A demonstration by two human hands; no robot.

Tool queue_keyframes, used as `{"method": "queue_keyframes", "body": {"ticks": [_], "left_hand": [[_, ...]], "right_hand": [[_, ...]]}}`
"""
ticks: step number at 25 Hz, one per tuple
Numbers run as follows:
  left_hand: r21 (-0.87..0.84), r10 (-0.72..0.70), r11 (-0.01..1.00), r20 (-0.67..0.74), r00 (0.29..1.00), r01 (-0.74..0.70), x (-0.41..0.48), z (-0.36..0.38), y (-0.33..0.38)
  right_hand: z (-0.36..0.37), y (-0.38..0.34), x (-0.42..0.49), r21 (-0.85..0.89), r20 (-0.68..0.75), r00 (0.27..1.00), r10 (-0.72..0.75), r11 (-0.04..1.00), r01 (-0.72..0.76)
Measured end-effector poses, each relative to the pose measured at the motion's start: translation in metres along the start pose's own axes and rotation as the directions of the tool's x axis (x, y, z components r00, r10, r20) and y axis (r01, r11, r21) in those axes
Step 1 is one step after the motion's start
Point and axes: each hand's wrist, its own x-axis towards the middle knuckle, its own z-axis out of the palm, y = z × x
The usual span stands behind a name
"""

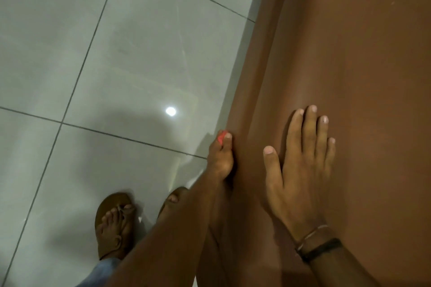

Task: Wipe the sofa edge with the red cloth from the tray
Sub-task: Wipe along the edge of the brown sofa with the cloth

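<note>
Brown, smooth upholstery fills the right side of the view: the sofa (pixel 349 53), whose rounded edge (pixel 251 91) runs from the top centre down toward the person. The right hand (pixel 300 170) lies flat on the sofa top, fingers spread and thumb out, gripping nothing; two thin bands (pixel 314 243) circle its wrist. The left hand (pixel 220 161) presses against the outer face of the edge, fingers curled and mostly hidden behind it. A small bit of red cloth (pixel 221 137) shows at its fingertips, pinched against the sofa; the rest of the cloth is out of sight under the hand. Left of the sofa is a glossy grey tile floor (pixel 93 53) with dark grout lines and a bright light spot (pixel 170 111). Two feet in brown sandals (pixel 114 223) stand on the tiles near the bottom, just beside the sofa.
</note>
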Motion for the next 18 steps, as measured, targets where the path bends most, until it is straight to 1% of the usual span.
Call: {"method": "queue_keyframes", "body": {"ticks": [1, 3, 7, 9, 11, 14, 16, 18], "left_hand": [[0.011, -0.043, 0.999, -0.009, 0.999, 0.043, -0.002, -0.002, -0.004], [0.011, -0.075, 0.997, 0.025, 0.997, 0.075, -0.003, 0.0, -0.002], [-0.009, 0.037, 0.999, 0.109, 0.993, -0.036, 0.02, 0.013, 0.038], [-0.011, 0.023, 1.0, 0.082, 0.996, -0.022, 0.036, 0.015, 0.049], [0.011, -0.047, 0.999, 0.048, 0.998, 0.047, 0.035, 0.016, 0.054], [0.038, 0.016, 0.999, 0.088, 0.996, -0.019, 0.027, 0.018, 0.073], [0.052, 0.057, 0.997, 0.08, 0.995, -0.061, 0.044, 0.026, 0.092], [0.019, 0.047, 0.999, 0.06, 0.997, -0.048, 0.067, 0.034, 0.11]], "right_hand": [[0.0, -0.002, 0.001, -0.018, 0.015, 1.0, 0.003, 1.0, -0.002], [-0.001, -0.004, 0.012, -0.061, 0.022, 1.0, 0.022, 0.998, -0.02], [-0.003, -0.008, 0.048, -0.06, 0.006, 1.0, 0.022, 0.998, -0.022], [-0.004, -0.01, 0.052, -0.076, 0.011, 1.0, 0.022, 0.997, -0.021], [-0.008, -0.009, 0.062, -0.07, 0.023, 0.999, 0.029, 0.997, -0.027], [-0.016, -0.012, 0.104, -0.015, 0.026, 0.998, 0.05, 0.999, -0.05], [-0.018, -0.011, 0.126, -0.001, 0.014, 0.998, 0.06, 0.998, -0.06], [-0.016, -0.012, 0.13, -0.017, 0.002, 0.998, 0.062, 0.998, -0.061]]}}
